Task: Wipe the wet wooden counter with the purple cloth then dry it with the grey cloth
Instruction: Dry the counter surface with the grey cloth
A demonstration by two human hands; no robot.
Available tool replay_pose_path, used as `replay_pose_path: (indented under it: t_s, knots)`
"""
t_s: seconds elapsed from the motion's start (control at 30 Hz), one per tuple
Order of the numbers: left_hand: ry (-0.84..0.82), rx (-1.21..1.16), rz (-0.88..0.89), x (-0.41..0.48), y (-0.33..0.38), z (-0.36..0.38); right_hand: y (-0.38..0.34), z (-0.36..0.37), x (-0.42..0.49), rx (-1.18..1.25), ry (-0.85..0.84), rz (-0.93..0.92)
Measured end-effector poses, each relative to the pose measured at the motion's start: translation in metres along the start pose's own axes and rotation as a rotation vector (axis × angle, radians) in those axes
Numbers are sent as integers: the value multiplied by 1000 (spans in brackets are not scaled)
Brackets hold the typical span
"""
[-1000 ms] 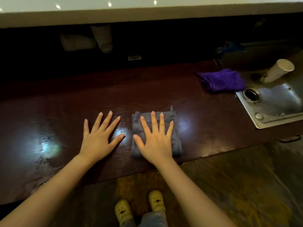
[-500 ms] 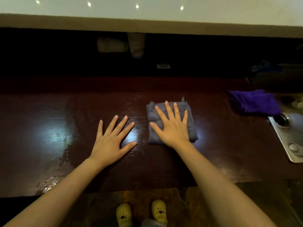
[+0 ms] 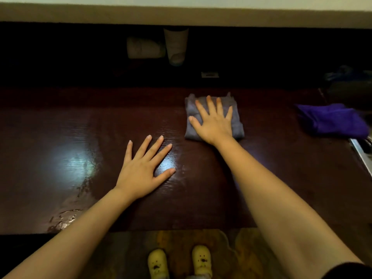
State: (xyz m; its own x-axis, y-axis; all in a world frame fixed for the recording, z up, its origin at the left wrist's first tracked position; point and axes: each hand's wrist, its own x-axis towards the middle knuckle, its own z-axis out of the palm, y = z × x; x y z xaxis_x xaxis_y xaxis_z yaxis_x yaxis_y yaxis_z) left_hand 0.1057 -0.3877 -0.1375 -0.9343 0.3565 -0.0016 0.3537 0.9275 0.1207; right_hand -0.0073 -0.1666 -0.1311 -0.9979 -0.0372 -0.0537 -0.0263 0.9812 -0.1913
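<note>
My right hand (image 3: 214,121) lies flat, fingers spread, pressing down on the folded grey cloth (image 3: 236,123) near the far side of the dark wooden counter (image 3: 281,168). My left hand (image 3: 141,168) rests palm down and spread on the bare counter, nearer me and to the left of the cloth. The purple cloth (image 3: 332,121) lies crumpled at the right, apart from both hands. Wet streaks and a puddle (image 3: 64,218) glisten at the counter's front left.
The metal sink rim (image 3: 362,156) shows at the right edge beside the purple cloth. A pale cup (image 3: 176,47) and a pale object (image 3: 143,48) sit on the dark shelf behind the counter. My yellow slippers (image 3: 179,262) stand on the floor below the counter's front edge.
My right hand has pushed the grey cloth away from me, toward the back of the counter. The view has shifted left, so the sink has nearly left the frame. My left hand stays planted.
</note>
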Motion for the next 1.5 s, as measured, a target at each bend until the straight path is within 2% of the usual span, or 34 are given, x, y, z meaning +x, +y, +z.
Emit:
replay_pose_path:
  t_s: [0.17,0.4,0.53,0.63,0.8,0.93,1.03,1.3,1.5]
  knots:
    - [-19,-28,-21,-9,-8,-4,-12,8,-91,1,-5,-114]
    - [-34,-40,-160,-45,-52,-9,-72,27,-177,-20,20,-69]
    - [-34,-54,-177,-48,-63,-11,-77,26,-168,-21,-22,-132]
    - [-19,-58,-176,-49,-63,-11,-79,25,-127,0,-46,-209]
    - [7,-59,-166,-49,-63,-11,-103,25,-19,-32,-38,-175]
    - [12,-75,-161,-56,-65,-11,-118,27,21,-32,-25,-136]
    - [21,-96,-176,-68,-67,-11,-127,28,4,-43,-26,-175]
    - [14,-75,-281,-99,-76,-11,-140,43,-120,-55,1,-462]
    - [12,-78,-318,-112,-84,-15,-145,38,-84,-71,-68,-462]
